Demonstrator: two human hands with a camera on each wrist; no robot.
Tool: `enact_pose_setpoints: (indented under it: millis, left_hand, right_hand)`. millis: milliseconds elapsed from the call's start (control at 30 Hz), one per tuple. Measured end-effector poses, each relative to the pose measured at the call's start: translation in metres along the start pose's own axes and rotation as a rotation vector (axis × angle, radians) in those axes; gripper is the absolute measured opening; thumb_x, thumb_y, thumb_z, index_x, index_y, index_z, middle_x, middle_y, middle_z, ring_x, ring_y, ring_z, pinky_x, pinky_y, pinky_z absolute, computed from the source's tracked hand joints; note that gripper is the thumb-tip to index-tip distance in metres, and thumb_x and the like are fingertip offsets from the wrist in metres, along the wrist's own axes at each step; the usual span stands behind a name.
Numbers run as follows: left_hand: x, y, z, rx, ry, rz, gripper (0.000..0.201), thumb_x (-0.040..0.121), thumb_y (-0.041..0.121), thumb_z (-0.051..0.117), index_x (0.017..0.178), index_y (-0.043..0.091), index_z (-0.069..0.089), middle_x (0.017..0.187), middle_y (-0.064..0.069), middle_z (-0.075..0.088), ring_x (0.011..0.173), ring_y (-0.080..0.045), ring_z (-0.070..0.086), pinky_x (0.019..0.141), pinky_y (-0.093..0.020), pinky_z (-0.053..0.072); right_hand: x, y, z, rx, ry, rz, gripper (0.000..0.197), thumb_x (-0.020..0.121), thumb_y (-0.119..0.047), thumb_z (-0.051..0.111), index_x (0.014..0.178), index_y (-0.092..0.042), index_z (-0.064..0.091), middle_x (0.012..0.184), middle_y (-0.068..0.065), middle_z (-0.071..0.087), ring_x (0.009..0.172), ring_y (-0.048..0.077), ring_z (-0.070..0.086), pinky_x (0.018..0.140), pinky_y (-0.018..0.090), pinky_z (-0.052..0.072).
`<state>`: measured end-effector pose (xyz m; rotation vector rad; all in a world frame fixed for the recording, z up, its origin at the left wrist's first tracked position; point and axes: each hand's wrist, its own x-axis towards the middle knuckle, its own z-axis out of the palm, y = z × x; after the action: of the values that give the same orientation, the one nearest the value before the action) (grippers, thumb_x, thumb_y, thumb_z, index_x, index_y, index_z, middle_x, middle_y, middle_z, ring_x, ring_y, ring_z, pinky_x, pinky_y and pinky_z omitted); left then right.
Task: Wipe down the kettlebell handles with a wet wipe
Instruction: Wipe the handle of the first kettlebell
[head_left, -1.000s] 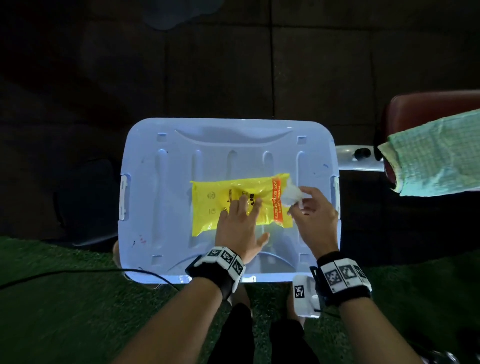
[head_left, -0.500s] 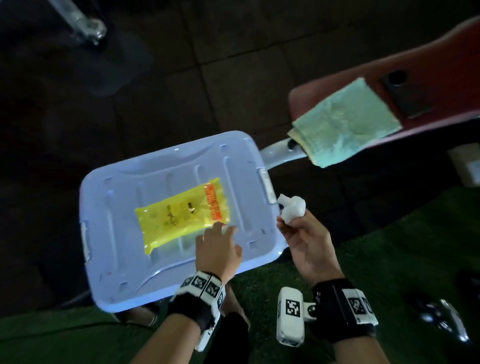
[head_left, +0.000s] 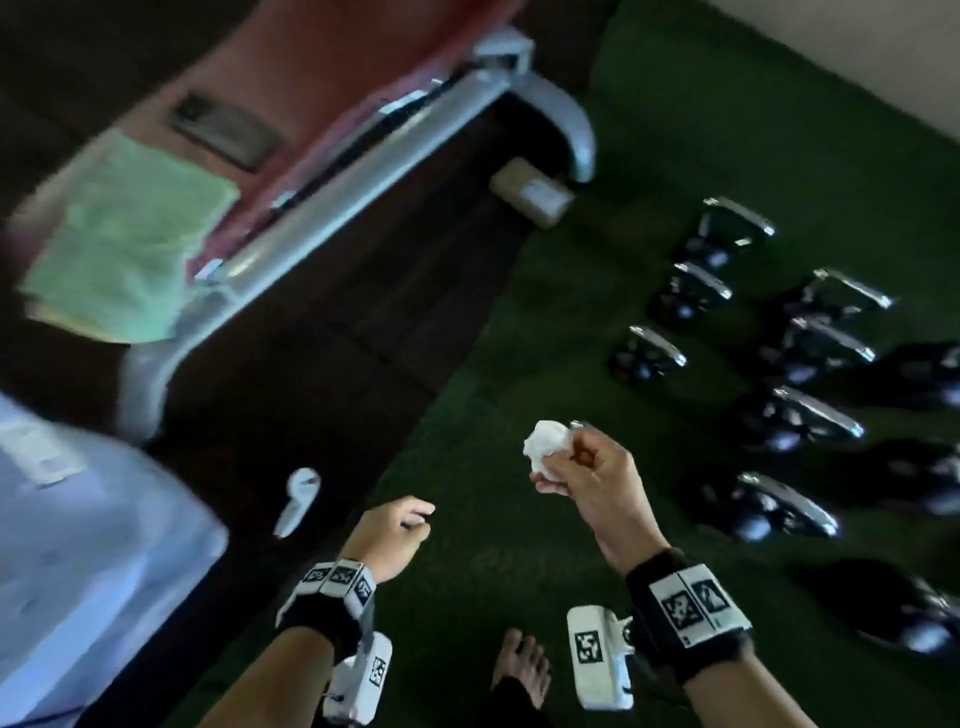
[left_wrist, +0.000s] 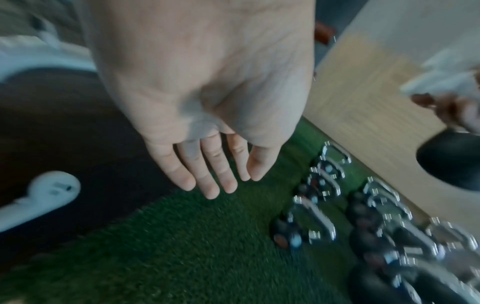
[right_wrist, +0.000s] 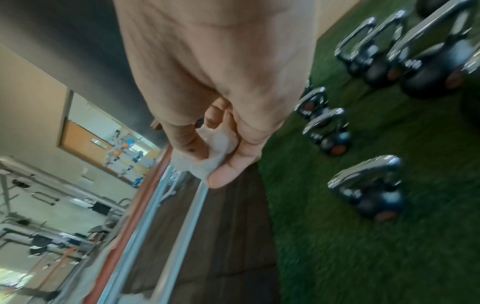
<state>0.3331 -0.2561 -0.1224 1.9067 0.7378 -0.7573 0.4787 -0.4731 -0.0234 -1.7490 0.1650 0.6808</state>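
Observation:
My right hand (head_left: 582, 467) holds a crumpled white wet wipe (head_left: 545, 447) in the air over the green turf; in the right wrist view the fingers and thumb pinch the wipe (right_wrist: 218, 148). Several black kettlebells with chrome handles (head_left: 795, 415) stand in rows on the turf to the right, the nearest kettlebell (head_left: 769, 512) just right of that hand. The same kettlebells (right_wrist: 371, 191) stand apart from the hand. My left hand (head_left: 400, 525) hangs empty lower left, its fingers (left_wrist: 207, 176) straight and relaxed above the turf.
A red bench (head_left: 311, 104) with a chrome frame (head_left: 363, 171) and a green towel (head_left: 130, 239) crosses the upper left. The pale blue bin lid (head_left: 78, 545) sits at the left edge. A white object (head_left: 296, 499) lies on the dark mat. My bare foot (head_left: 519, 665) rests on the turf.
The view has swung right from the bin lid to the kettlebells. My left hand left the yellow wipe pack and now hangs free. My right hand carried the wipe away toward the kettlebells.

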Motion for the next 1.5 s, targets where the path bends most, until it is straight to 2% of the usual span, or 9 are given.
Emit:
enact_pose_setpoints:
  millis: [100, 333, 533, 667, 733, 933, 1167, 1333, 1500]
  left_hand:
    - [0.072, 0.01, 0.058, 0.049, -0.054, 0.015, 0.024, 0.1, 0.025, 0.06, 0.118, 0.039, 0.068, 0.11, 0.015, 0.07, 0.075, 0.005, 0.065, 0.053, -0.007, 0.04]
    - [0.253, 0.02, 0.166, 0.0, -0.008, 0.156, 0.031, 0.095, 0.019, 0.069, 0.123, 0.033, 0.069, 0.113, 0.009, 0.074, 0.092, -0.006, 0.066, 0.065, -0.012, 0.043]
    - [0.367, 0.038, 0.223, -0.247, -0.039, 0.367, 0.062, 0.084, 0.027, 0.085, 0.139, 0.034, 0.057, 0.126, 0.009, 0.063, 0.106, -0.009, 0.067, 0.078, -0.018, 0.046]
    - [0.413, 0.046, 0.247, -0.286, 0.006, 0.533, 0.083, 0.066, 0.051, 0.094, 0.137, 0.036, 0.055, 0.133, 0.012, 0.063, 0.119, -0.011, 0.062, 0.101, -0.031, 0.049]
    - [0.425, 0.053, 0.254, -0.255, 0.006, 0.584, 0.092, 0.055, 0.065, 0.094, 0.134, 0.037, 0.058, 0.132, 0.012, 0.067, 0.123, -0.01, 0.063, 0.11, -0.04, 0.048]
    - [0.425, 0.065, 0.267, -0.325, -0.017, 0.706, 0.065, 0.053, 0.046, 0.098, 0.111, 0.027, 0.074, 0.107, 0.011, 0.079, 0.103, -0.003, 0.072, 0.104, -0.038, 0.053]
    - [0.411, 0.064, 0.274, -0.375, 0.102, 0.657, 0.077, 0.047, 0.062, 0.095, 0.114, 0.031, 0.073, 0.111, 0.008, 0.078, 0.106, -0.009, 0.072, 0.104, -0.041, 0.054]
    - [0.401, 0.063, 0.284, -0.383, 0.18, 0.652, 0.053, 0.067, 0.033, 0.097, 0.11, 0.03, 0.067, 0.104, 0.016, 0.07, 0.098, -0.002, 0.065, 0.093, -0.026, 0.048]
    - [0.407, 0.06, 0.287, -0.371, 0.203, 0.679, 0.065, 0.065, 0.041, 0.096, 0.122, 0.028, 0.069, 0.114, 0.011, 0.073, 0.108, -0.009, 0.067, 0.098, -0.027, 0.048]
  right_hand:
    - [0.037, 0.058, -0.069, -0.083, 0.131, -0.054, 0.038, 0.093, 0.003, 0.062, 0.115, -0.023, 0.078, 0.104, 0.009, 0.079, 0.081, 0.022, 0.077, 0.074, 0.036, 0.064]
    - [0.129, 0.179, -0.143, -0.251, 0.399, -0.063, 0.033, 0.083, -0.01, 0.067, 0.086, -0.04, 0.081, 0.082, -0.002, 0.08, 0.079, 0.026, 0.078, 0.075, 0.048, 0.065]
    - [0.174, 0.219, -0.152, -0.297, 0.366, -0.182, 0.017, 0.083, -0.023, 0.071, 0.087, -0.008, 0.078, 0.08, 0.003, 0.075, 0.073, 0.012, 0.071, 0.076, 0.035, 0.053]
    - [0.187, 0.219, -0.16, -0.604, 0.398, -0.343, 0.011, 0.089, -0.022, 0.073, 0.092, -0.015, 0.081, 0.089, 0.003, 0.073, 0.085, 0.007, 0.066, 0.065, 0.019, 0.05]
    - [0.194, 0.219, -0.165, -0.667, 0.394, -0.377, 0.016, 0.089, -0.028, 0.076, 0.104, -0.031, 0.082, 0.097, -0.016, 0.07, 0.09, -0.004, 0.064, 0.068, 0.008, 0.045]
    - [0.205, 0.224, -0.165, -0.716, 0.424, -0.539, 0.028, 0.086, -0.026, 0.081, 0.113, -0.031, 0.079, 0.103, -0.016, 0.074, 0.09, -0.007, 0.061, 0.075, -0.004, 0.038]
    - [0.217, 0.248, -0.143, -0.683, 0.538, -0.546, 0.02, 0.081, -0.024, 0.085, 0.1, -0.022, 0.082, 0.085, -0.016, 0.061, 0.072, -0.011, 0.052, 0.066, 0.0, 0.039]
    - [0.226, 0.257, -0.126, -0.715, 0.496, -0.636, 0.023, 0.09, -0.02, 0.078, 0.112, -0.016, 0.08, 0.09, -0.014, 0.056, 0.082, -0.001, 0.054, 0.07, 0.0, 0.037]
    - [0.229, 0.263, -0.137, -0.769, 0.443, -0.585, 0.017, 0.097, -0.017, 0.067, 0.106, -0.011, 0.08, 0.092, -0.002, 0.054, 0.082, 0.014, 0.056, 0.07, 0.022, 0.043]
